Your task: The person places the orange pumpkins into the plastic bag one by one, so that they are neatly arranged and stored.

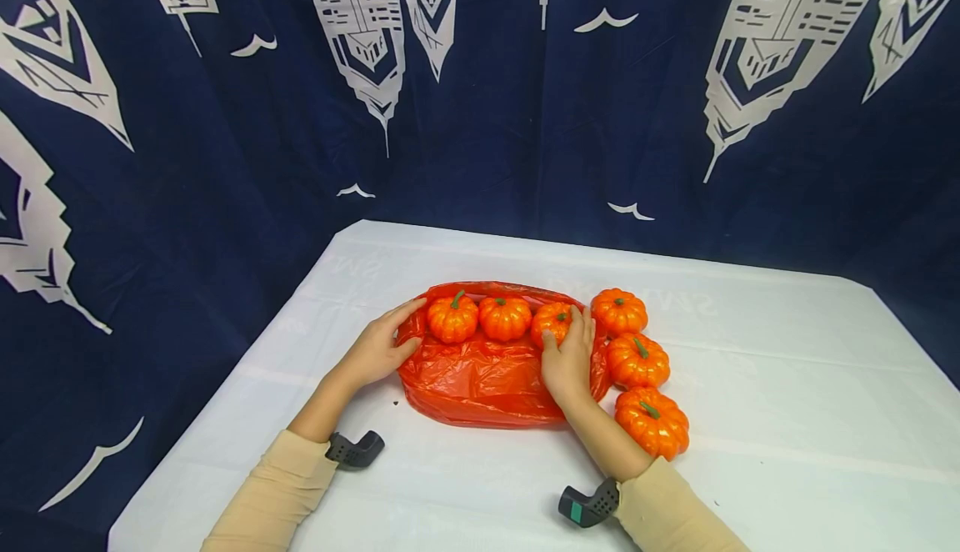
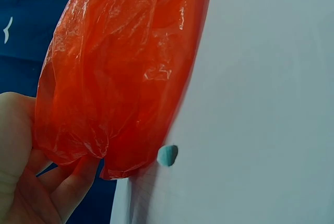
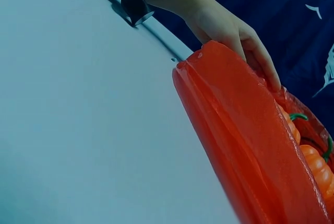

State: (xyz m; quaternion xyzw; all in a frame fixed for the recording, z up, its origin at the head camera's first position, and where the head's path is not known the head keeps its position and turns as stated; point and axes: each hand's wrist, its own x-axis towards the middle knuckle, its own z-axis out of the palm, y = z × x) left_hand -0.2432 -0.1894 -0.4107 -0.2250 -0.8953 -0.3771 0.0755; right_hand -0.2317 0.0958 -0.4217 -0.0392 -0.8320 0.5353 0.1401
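A red plastic bag (image 1: 480, 377) lies on the table with its mouth facing up. Small orange pumpkins with green stems sit in a row in its mouth: a left one (image 1: 452, 323), a middle one (image 1: 505, 319) and a right one (image 1: 550, 318). My left hand (image 1: 378, 348) holds the bag's left end, thumb and fingers apart around its edge; the bag (image 2: 120, 78) hides some fingertips in the left wrist view. Around the right pumpkin my right hand (image 1: 568, 364) has its thumb and fingers, covering part of it. The right wrist view shows the left hand (image 3: 224, 28) at the bag's rim.
Three more pumpkins stand outside the bag on the right: a far one (image 1: 618, 311), a middle one (image 1: 638, 360) and a near one (image 1: 652, 423) beside the right forearm. They rest on a white-covered table (image 1: 787, 419). Behind hangs a dark blue curtain (image 1: 510, 135) with white prints.
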